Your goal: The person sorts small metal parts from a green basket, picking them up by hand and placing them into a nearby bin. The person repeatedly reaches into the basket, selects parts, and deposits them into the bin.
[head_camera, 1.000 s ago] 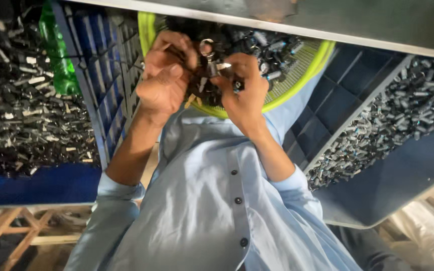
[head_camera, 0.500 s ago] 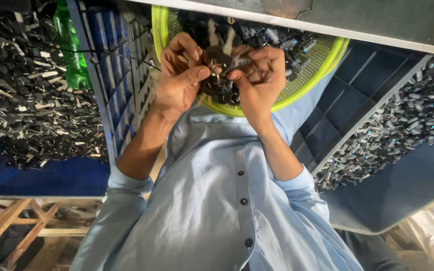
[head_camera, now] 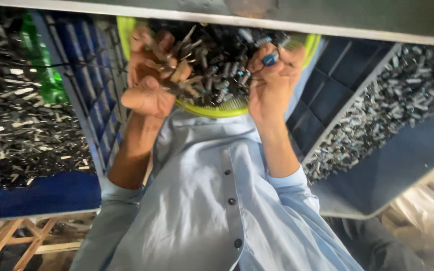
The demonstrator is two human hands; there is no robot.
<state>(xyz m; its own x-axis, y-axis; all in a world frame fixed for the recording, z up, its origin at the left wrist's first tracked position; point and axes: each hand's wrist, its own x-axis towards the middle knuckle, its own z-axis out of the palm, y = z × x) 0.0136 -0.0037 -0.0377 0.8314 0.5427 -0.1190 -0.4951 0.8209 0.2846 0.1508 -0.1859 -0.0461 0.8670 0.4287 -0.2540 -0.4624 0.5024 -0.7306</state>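
Blue crates (head_camera: 342,95) of dark metal parts flank a yellow-green basket (head_camera: 217,108). Over the basket, the left hand (head_camera: 151,80) clutches a bundle of thin metal pieces (head_camera: 182,70); the right hand (head_camera: 272,80) pinches a small blue-tipped part (head_camera: 270,58).

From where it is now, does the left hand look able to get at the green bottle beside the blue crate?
Probably not directly. The left hand is closed on a bunch of small metal parts over the yellow-green basket, and the blue crate wall stands between it and the green bottle.
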